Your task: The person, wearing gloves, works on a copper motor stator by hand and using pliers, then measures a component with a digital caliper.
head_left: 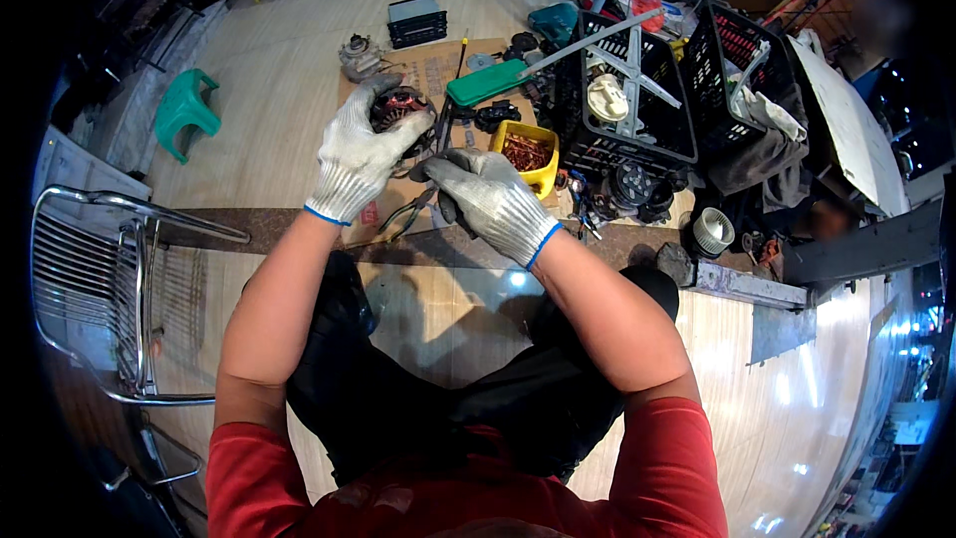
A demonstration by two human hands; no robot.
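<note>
Up close, I clamp the round motor winding point(398, 108) in my gloved left hand point(357, 154) to steady it, while my right hand point(488, 201) grips pliers point(423, 201) just beside it, near the yellow tub of copper scraps point(528, 154).

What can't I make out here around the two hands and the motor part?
- Wound motor part, head view: mostly covered by the left hand.
- Tool tip, head view: hidden where the right hand meets the part; pliers-like handles show below.
- Yellow tub contents: coppery bits, too small to identify.
</note>
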